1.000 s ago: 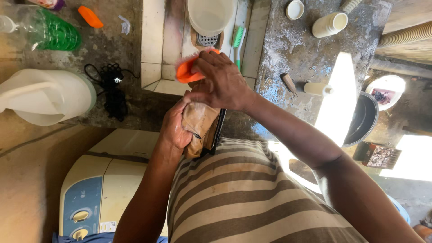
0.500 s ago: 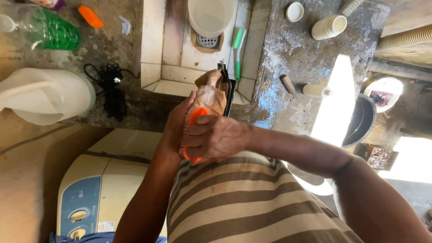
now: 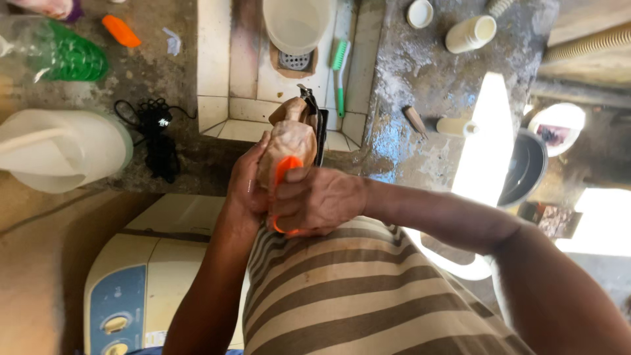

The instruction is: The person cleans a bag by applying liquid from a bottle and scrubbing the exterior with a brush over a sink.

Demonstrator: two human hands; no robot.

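From the head camera, the left hand [image 3: 246, 187] gripped a tan shoe [image 3: 289, 141] from behind, in front of the person's striped shirt [image 3: 355, 296]. The right hand [image 3: 319, 200] was closed around an orange brush [image 3: 284, 172] and pressed it against the shoe. Beyond the hands sat a small tiled sink [image 3: 217, 72] with a white basin [image 3: 296, 23] and a green toothbrush [image 3: 340, 72] in it. The grey stone counter [image 3: 420, 72] looked wet and rough. A green bottle [image 3: 66, 59], a white bucket [image 3: 59, 148] and black cord [image 3: 154, 131] lay on the counter, left of the sink. A cream washing machine [image 3: 158, 269] stood below.
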